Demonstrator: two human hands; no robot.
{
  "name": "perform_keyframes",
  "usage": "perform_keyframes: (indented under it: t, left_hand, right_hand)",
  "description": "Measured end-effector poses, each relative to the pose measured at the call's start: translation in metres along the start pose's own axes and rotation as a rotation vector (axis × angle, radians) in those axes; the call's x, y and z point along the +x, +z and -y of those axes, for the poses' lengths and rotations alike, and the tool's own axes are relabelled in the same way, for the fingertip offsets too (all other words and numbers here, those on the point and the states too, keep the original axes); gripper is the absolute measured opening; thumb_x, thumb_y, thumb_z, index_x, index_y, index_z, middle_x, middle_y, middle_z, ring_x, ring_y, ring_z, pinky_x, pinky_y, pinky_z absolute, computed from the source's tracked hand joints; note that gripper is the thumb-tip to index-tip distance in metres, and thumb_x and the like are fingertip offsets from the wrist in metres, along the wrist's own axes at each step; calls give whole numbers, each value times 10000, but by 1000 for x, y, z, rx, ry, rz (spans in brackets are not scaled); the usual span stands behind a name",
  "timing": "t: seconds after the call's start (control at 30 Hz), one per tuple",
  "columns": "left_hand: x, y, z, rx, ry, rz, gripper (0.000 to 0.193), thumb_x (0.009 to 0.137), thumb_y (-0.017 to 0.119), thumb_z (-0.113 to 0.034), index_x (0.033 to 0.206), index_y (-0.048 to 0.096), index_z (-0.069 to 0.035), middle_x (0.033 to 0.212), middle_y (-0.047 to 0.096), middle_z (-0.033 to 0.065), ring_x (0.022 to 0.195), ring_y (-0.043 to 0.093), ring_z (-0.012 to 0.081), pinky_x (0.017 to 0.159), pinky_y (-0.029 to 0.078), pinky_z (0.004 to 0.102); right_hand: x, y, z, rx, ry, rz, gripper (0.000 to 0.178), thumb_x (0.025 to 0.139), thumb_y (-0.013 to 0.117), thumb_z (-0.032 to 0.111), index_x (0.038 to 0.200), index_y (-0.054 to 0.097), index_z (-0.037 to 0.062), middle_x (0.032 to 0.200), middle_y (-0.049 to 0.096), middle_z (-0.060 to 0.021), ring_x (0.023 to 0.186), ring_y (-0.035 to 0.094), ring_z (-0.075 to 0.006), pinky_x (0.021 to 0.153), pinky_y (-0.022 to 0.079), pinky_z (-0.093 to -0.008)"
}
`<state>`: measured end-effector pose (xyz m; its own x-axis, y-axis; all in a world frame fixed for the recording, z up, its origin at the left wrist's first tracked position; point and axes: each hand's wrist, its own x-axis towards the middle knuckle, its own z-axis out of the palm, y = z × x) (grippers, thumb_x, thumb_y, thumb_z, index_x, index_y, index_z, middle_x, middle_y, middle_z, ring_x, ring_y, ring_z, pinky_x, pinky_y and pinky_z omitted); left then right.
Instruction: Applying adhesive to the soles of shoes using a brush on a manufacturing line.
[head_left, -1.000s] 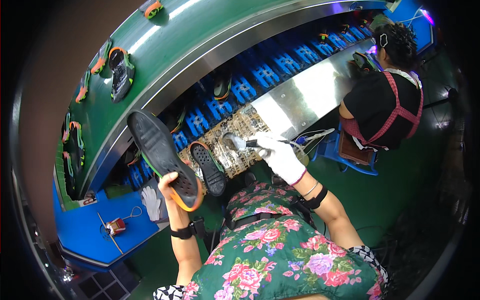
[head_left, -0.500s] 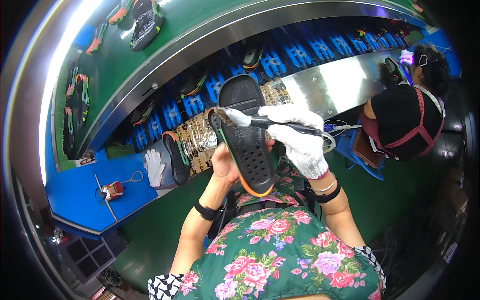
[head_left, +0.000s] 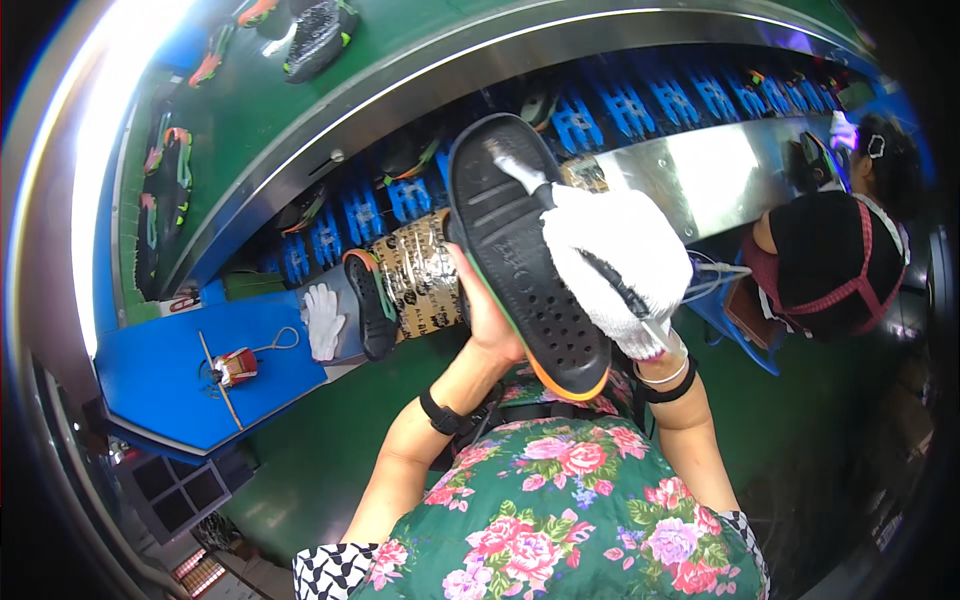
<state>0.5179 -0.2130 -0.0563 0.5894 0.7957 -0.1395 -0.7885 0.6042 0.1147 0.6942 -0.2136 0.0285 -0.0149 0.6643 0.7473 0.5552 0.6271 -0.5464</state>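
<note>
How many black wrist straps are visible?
2: the left black wrist strap, behind the bare left hand, and the right black wrist strap, behind the gloved right hand. Any on the co-worker can't be made out.

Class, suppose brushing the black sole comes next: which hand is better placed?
Likely the right: the gloved right hand holds the brush over the black sole, while the bare left hand is busy holding it.

Has a shoe sole (head_left: 495, 230) in the middle, a brush (head_left: 522, 177) on its far end; to the left, another sole (head_left: 373, 308), then a glove (head_left: 323, 320) beside a worktop (head_left: 150, 350); to the right, a co-worker (head_left: 832, 250); behind, a row of holders (head_left: 625, 112).
</note>
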Motion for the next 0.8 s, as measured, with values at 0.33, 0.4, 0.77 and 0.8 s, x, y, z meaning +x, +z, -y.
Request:
perform_keyframes:
  t: [0.33, 0.4, 0.77, 0.8]
  left_hand:
    - [0, -3, 3, 560, 20, -217, 1088, 828, 139, -922, 1545, 347, -131, 1498, 476, 92, 1373, 460, 289, 1170, 335, 466]
    - [6, -14, 1, 173, 16, 58, 1070, 836, 143, -915, 1556, 337, -147, 1535, 440, 77, 1395, 433, 281, 1177, 324, 466]
    - [21, 0, -4, 268, 39, 182, 483, 1045, 420, -474, 1321, 516, -90, 1248, 618, 80, 1175, 604, 240, 1053, 463, 410]
    - [20, 0, -5, 273, 30, 177, 483, 1045, 420, -474, 1321, 516, -90, 1248, 618, 80, 1175, 604, 240, 1053, 463, 410]
  right_hand:
    - [-17, 16, 7, 45, 65, 151, 355, 785, 719, 54, 1139, 729, 54, 1167, 718, -128, 1047, 674, -303, 905, 514, -411]
    - [-10, 16, 4, 51, 69, 80, 325, 773, 732, 26, 1096, 741, 53, 1130, 727, -127, 1002, 685, -298, 866, 525, -392]
    - [-4, 14, 8, 428, 256, -34, 276, 767, 754, 22, 1043, 756, 21, 1039, 744, -143, 920, 710, -302, 804, 559, -380]
    - [-19, 13, 2, 337, 286, -30, 281, 786, 746, 31, 1066, 750, 18, 1057, 740, -151, 955, 710, -306, 834, 558, -390]
